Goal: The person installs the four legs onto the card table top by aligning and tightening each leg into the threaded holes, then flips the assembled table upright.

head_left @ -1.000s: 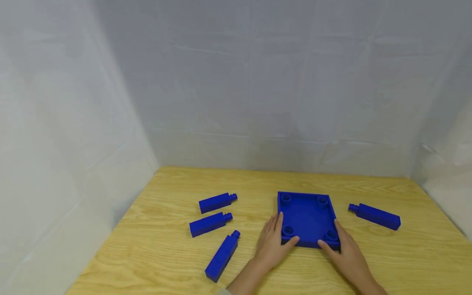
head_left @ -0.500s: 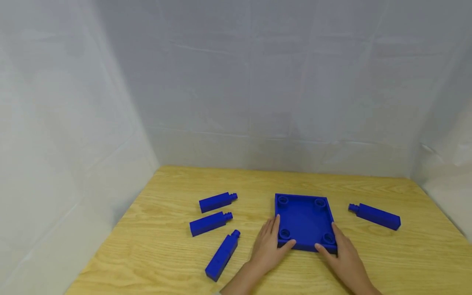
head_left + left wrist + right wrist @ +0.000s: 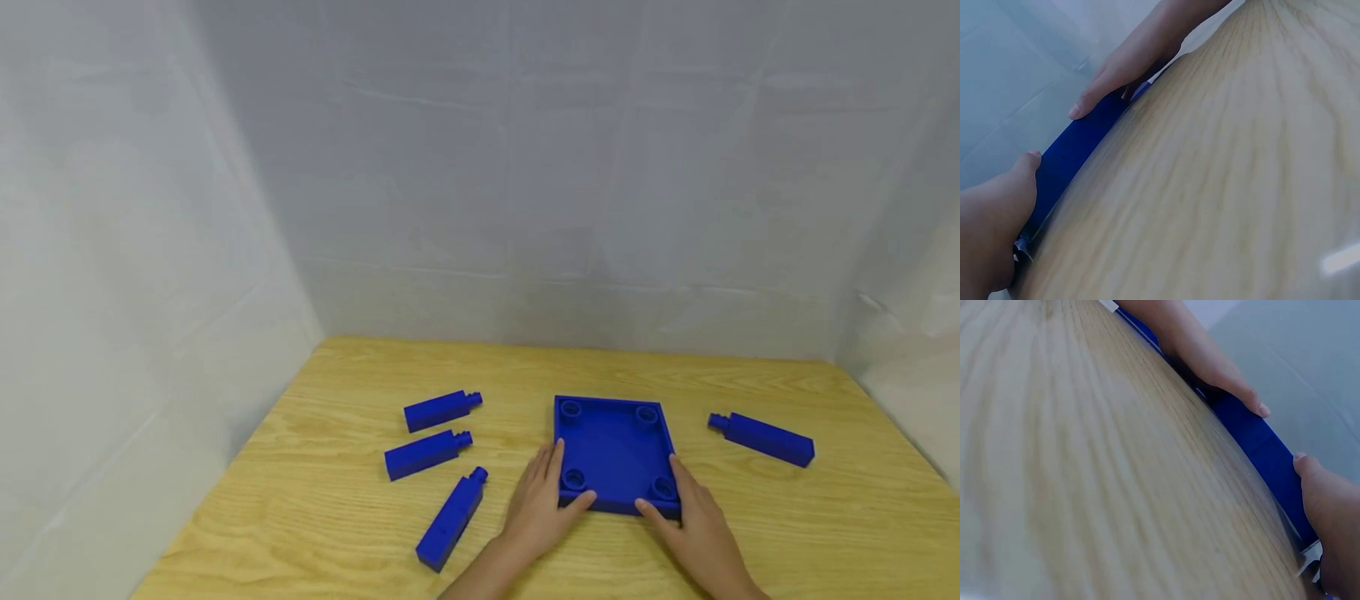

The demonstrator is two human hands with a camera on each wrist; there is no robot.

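With the blue tray (image 3: pixel 615 450) gripped at its near corners by the left hand (image 3: pixel 542 504) and right hand (image 3: pixel 693 529), it could be skewed on the counter (image 3: pixel 315 500) if uneven pressure were applied.

The tabletop (image 3: pixel 337 517) is pale wood with a visible flowing grain and a smooth, faintly sheeny finish. The square tray (image 3: pixel 613 442) and the four pegs (image 3: pixel 427 454) look like matt, smooth blue plastic. The backdrop (image 3: pixel 480 167) is whitish cloth or sheeting, creased in folds.
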